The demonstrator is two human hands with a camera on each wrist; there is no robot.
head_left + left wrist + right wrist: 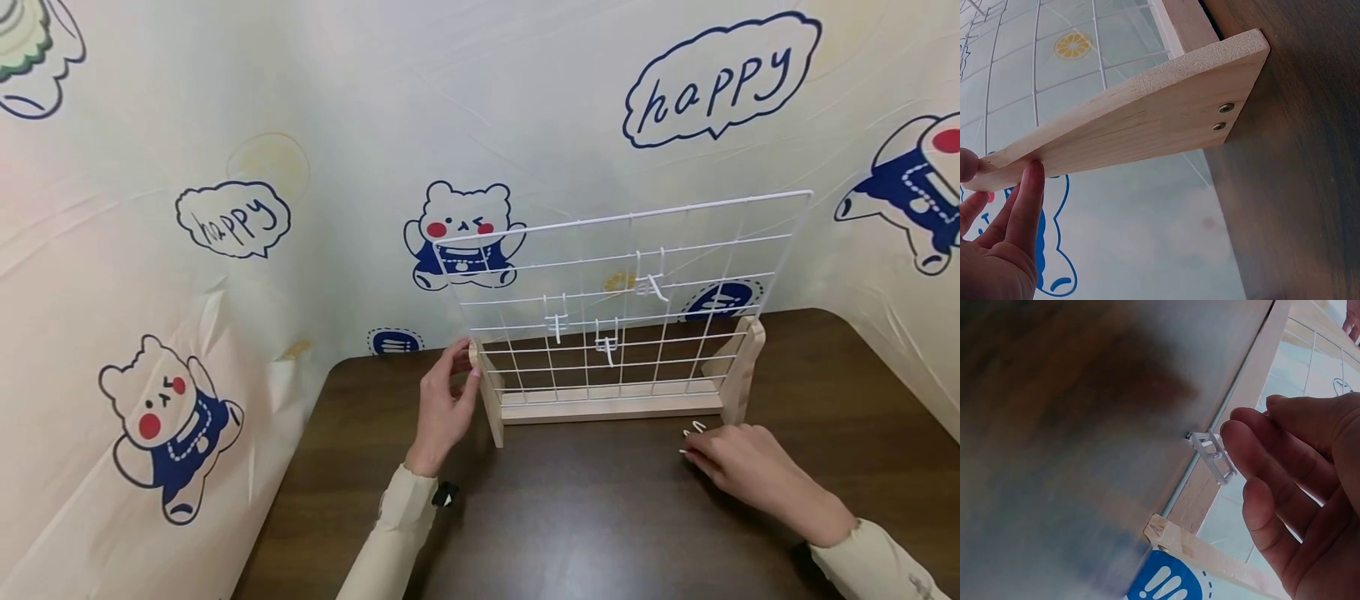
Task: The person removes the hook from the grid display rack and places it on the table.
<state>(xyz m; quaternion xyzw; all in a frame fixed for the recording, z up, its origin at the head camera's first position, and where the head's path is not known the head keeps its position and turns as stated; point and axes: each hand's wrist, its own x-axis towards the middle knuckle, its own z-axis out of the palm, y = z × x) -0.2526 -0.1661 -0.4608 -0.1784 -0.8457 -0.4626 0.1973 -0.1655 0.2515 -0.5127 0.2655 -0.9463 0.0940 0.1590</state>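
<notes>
A white wire grid panel (637, 333) stands upright in a pale wooden stand (607, 406). Three white hooks hang on it, among them an upper hook (651, 285), a left hook (556, 323) and a lower hook (607, 342). My left hand (444, 410) grips the upper end of the stand's left side board (1141, 119), thumb on one face and fingertips on the other. Low over the table, in front of the stand's right end, my right hand (750, 467) pinches another white hook (1213, 456); its prongs stick out past the fingertips, which hide the rest.
The stand rests on a dark brown wooden table (570, 508). Its right side board (744, 371) rises just behind the right hand. Pale printed cloth (352, 125) with bears and "happy" bubbles hangs behind and beside the table. Two screws (1225, 108) show low on the left side board.
</notes>
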